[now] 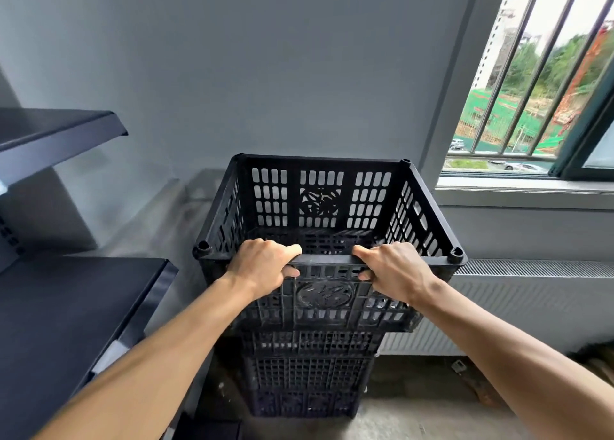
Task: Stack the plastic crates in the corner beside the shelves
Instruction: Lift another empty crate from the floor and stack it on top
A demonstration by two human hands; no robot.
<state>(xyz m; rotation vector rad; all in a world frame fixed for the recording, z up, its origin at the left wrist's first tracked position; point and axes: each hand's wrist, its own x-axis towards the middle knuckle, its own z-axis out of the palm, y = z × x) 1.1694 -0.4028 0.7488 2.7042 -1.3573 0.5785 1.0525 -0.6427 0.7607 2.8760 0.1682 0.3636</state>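
Both hands grip the near rim of the top crate (327, 227), a black plastic crate with slotted walls and a round emblem moulded into its near and far sides. The left hand (262, 265) is closed on the rim left of centre, thumb lying along the top edge and fingers (289, 271) curled under it against the outer wall. The right hand (393, 268) holds the same rim right of centre in the same way, thumb on top and fingers wrapped below. The two hands are apart, with a bare stretch of rim between them.

The top crate is open upward, and nothing shows inside it; only its perforated floor and walls are visible. It sits above the lower crates (307, 373), a column of black perforated crates standing on the concrete floor (415, 416). Whether the top crate rests fully seated on them or is held just above cannot be told. What the lower crates contain is hidden.

The stack stands against the grey wall (265, 74), in the corner between the dark shelves (66, 306) on the left and the white radiator (515, 300) under the barred window (531, 90) on the right. The shelves are just beside the stack.
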